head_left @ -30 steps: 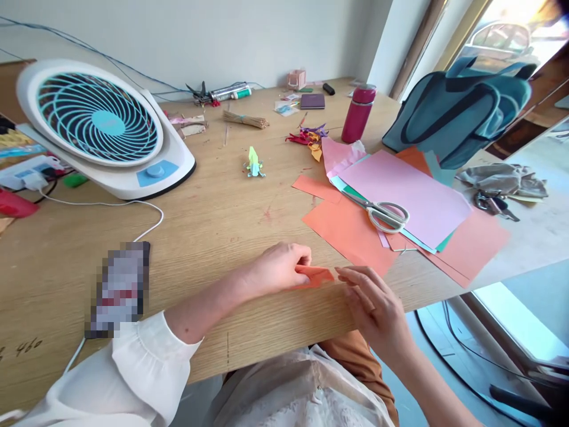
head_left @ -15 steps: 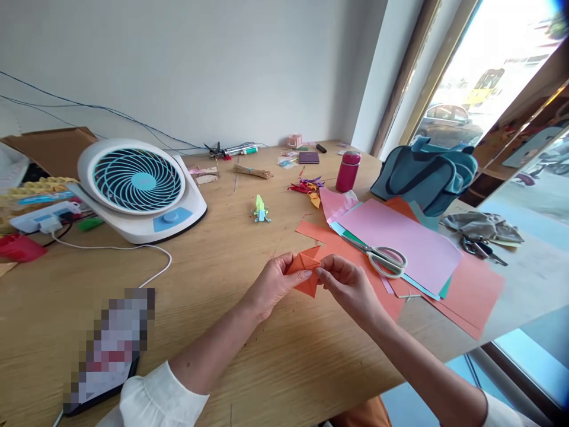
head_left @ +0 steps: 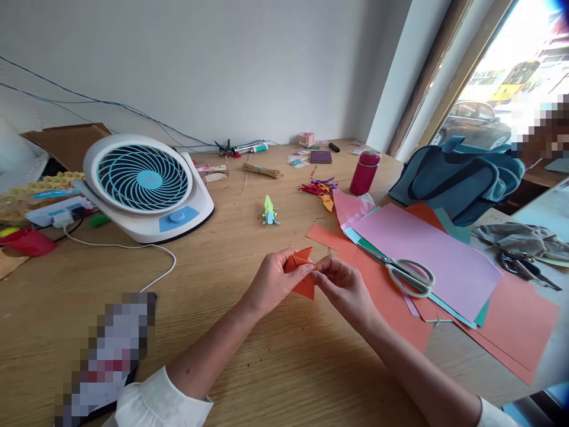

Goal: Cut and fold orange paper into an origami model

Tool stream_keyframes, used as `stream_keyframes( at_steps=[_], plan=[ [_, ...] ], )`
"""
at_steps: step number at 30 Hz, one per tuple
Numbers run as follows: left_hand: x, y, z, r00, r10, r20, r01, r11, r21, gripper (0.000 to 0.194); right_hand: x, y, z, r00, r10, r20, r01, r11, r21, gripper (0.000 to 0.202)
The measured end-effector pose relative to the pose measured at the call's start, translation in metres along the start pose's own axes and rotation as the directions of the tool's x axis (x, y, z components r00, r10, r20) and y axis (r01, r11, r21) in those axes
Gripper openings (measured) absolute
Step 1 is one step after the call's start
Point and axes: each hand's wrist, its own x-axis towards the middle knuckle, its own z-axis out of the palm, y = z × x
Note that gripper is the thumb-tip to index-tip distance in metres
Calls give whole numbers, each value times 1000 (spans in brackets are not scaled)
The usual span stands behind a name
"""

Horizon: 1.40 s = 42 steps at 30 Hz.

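Note:
An orange piece of folded paper (head_left: 304,289) with pointed corners is held up over the table between both hands. My left hand (head_left: 276,281) is closed on its left side, the thumb lying across the front. With thumb and index finger, my right hand (head_left: 344,286) pinches the paper's right edge, close to the left thumb tip. The right fingertips partly cover that edge. Beyond the hands a small green and blue folded paper figure (head_left: 269,212) stands on the table.
Scissors (head_left: 411,277) lie on coloured paper sheets (head_left: 427,249) at the right. A fan (head_left: 146,184) stands at the left, with a phone-like device (head_left: 106,362) in front. Farther back are a red bottle (head_left: 365,172), a blue bag (head_left: 453,178) and small folded papers (head_left: 320,188).
The view has shifted, so the bag and papers sit farther right. Both hands keep their hold on the folded paper, with only slight finger movement.

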Motion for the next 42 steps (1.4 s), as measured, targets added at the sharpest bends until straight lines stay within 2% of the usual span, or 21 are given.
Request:
stream_keyframes(
  at_steps=[3,8,15,22,27,31,37,42],
  plan=[
    [0,2,0,1000,15,19,-16,997,80,21,-3,2,0,1000,9,-10,-9,1000,-23,30],
    [-1,6,5,999,48,-16,-43,979,200,15,-6,1,-1,1000,17,9,-17,999,-32,26],
    [-1,4,12,1000,27,-8,-25,993,116,10,-7,2,-2,999,38,19,-38,999,-8,23],
    [-2,0,13,1000,-18,-20,20,992,126,19,-8,2,-2,1000,20,-24,-22,994,-109,21],
    [-2,-1,14,1000,11,-4,-11,1000,18,18,-7,5,-3,996,83,45,-84,996,11,24],
    [-1,-1,14,1000,-6,-31,6,1000,6,18,-7,8,-4,988,122,98,-128,989,67,30],
    [-1,-1,14,1000,0,6,0,1000,11,18,-5,8,-3,985,156,72,-164,980,114,33],
    [-1,-3,17,1000,10,-27,-9,999,39,13,-5,9,-2,986,162,37,-166,977,131,31]
  ],
)
